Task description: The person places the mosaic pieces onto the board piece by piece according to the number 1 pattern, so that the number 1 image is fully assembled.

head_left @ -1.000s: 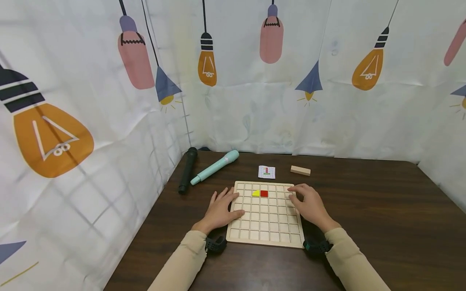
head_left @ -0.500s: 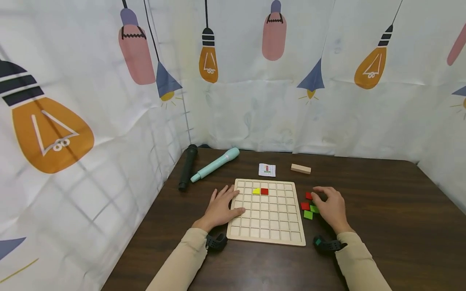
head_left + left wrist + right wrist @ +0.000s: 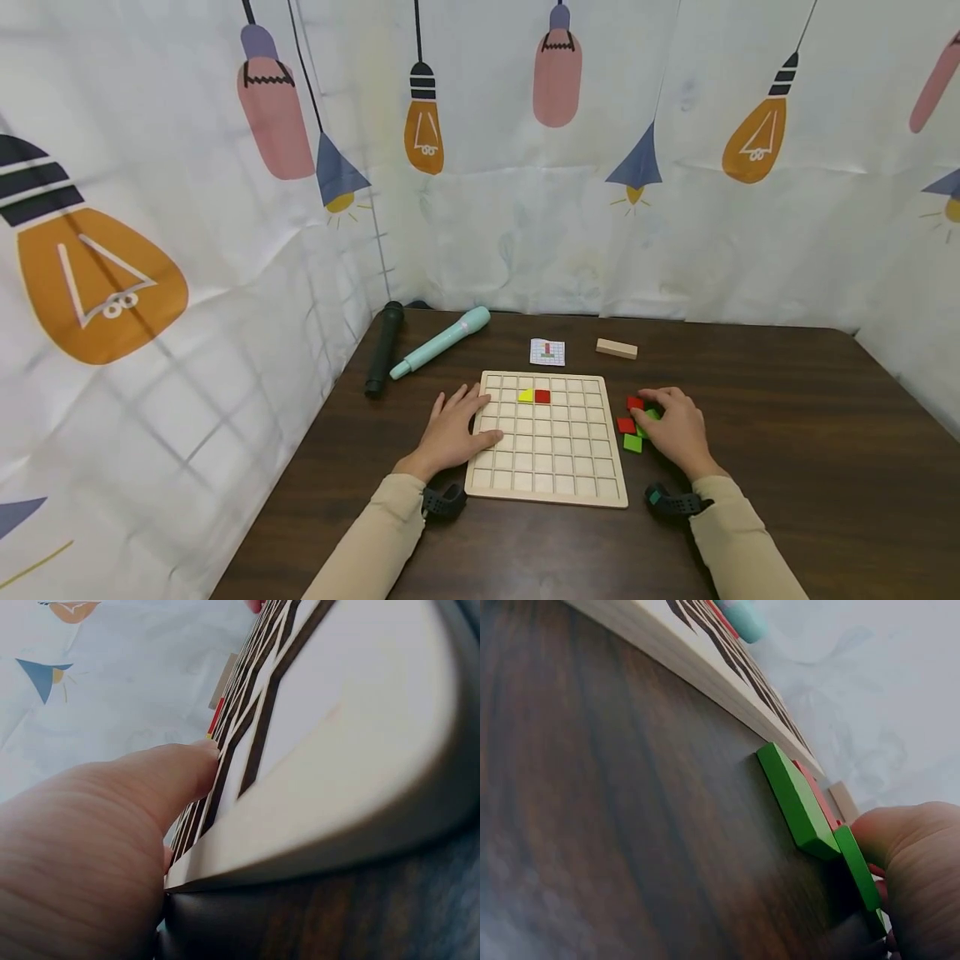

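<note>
My left hand (image 3: pixel 448 433) rests with spread fingers on the left edge of a wooden grid board (image 3: pixel 545 467); in the left wrist view its thumb (image 3: pixel 176 769) lies over the rim. Near the top of the board, a yellow piece (image 3: pixel 526 396) sits beside a red tile (image 3: pixel 542 397). Right of the board, my right hand (image 3: pixel 675 429) has thumb and index finger around another red tile (image 3: pixel 635 402). Below these fingers lie a second loose red tile (image 3: pixel 626 426) and several green tiles (image 3: pixel 632 443), partly hidden by the hand. The right wrist view shows the thumb close against a green tile (image 3: pixel 857 866).
Behind the board lie a small printed pattern card (image 3: pixel 547 352) and a wooden block (image 3: pixel 617 348). A black microphone-like stick (image 3: pixel 385 350) and a mint-green one (image 3: pixel 441 342) lie at the back left. A patterned curtain (image 3: pixel 510 233) stands behind the dark table (image 3: pixel 787 433).
My right hand has left the board's right edge and moved right to the loose tiles, then lowered slightly, with thumb and finger coming about a red tile. The left hand has stayed put.
</note>
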Motion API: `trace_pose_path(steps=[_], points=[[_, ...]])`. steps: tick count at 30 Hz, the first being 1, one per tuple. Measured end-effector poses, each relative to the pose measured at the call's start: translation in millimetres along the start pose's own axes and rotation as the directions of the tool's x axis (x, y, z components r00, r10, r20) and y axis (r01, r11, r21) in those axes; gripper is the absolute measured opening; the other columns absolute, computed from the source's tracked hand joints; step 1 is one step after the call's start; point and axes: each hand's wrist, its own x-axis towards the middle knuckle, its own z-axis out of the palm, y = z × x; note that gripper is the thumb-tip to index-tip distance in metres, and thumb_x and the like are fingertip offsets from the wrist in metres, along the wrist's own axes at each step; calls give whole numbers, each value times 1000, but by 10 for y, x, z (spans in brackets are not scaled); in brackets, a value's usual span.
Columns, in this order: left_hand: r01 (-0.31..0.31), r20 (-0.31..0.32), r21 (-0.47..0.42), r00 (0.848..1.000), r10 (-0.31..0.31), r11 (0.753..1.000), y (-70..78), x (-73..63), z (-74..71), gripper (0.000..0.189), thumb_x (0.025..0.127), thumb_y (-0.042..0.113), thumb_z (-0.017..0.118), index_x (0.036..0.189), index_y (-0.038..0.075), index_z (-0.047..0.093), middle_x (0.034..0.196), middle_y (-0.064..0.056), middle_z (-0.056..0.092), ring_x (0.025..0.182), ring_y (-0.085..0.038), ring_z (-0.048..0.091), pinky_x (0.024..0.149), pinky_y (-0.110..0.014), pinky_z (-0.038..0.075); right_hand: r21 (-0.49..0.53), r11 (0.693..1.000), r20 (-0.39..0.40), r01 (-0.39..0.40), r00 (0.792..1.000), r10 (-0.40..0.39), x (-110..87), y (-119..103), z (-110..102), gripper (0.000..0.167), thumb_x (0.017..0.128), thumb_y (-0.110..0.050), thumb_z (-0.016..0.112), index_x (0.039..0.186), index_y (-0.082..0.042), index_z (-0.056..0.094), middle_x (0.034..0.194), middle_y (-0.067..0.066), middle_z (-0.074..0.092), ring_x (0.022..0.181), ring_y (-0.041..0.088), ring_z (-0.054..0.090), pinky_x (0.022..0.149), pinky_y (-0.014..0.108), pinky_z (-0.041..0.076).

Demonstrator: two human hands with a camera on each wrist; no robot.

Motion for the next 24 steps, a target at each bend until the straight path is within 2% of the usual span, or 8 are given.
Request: trace_pose_path(steps=[10,17,24], points=[[0,-6,-8,1000,0,1000,-12,-18,10,71,90,54,62,148,15,46,159,-7,29,148,-29,18,118,-56,0,-24,1000,-7,-18,1000,18,6,-35,2,34,92,-26,68,114,0,70,117,25,56,106,45,52,88,62,34],[-15,-11,-14,1000,15,1000,0,-18,2,71,91,53,61,148,15,45,159,-8,29,148,-30,19,118,-57,1,3,1000,-48,-8,999,8,16,-12,0,33,91,-23,70,114,0,69,116,25,59,107,45,54,94,66,33],[-12,-13,-17,1000,12,1000,15,-32,-13,70,90,52,62,147,14,47,158,-9,30,148,-31,19,117,-58,1,47,999,-95,8,995,-3,21,-12,7,32,90,-20,71,116,-1,68,113,22,64,107,42,57,93,61,41]])
